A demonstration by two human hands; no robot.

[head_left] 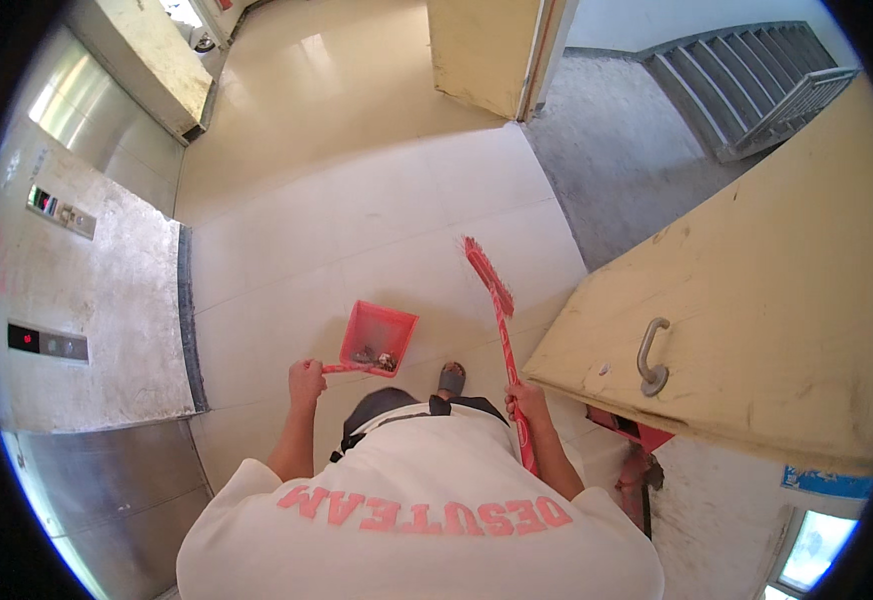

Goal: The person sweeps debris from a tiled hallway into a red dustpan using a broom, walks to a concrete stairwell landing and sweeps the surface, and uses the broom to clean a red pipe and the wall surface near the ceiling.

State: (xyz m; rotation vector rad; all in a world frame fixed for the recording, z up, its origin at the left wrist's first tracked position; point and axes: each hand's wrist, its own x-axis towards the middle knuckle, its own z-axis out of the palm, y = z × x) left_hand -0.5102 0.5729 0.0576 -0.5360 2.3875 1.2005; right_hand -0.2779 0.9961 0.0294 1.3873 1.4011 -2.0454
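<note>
My left hand [306, 383] is closed round the handle of a red dustpan [379, 325], which hangs out in front of me. Grey, crumpled debris [375, 358] lies in the dustpan at the side nearest me. On the other side, my right hand [528, 402] grips the red and white patterned handle of a broom [509, 345]. Its red bristle head [487, 272] points away from me over the pale tiles, and I cannot tell whether the bristles touch the floor. The lower end of the broom handle runs back beside my body.
A yellowish door [747, 290] with a metal pull handle [650, 358] stands close on my right, a red object [632, 428] behind its lower edge. Beyond it, grey stairs [747, 85] climb. Elevator button panels [49, 343] and metal doors line the left wall. Another door [482, 50] stands ahead.
</note>
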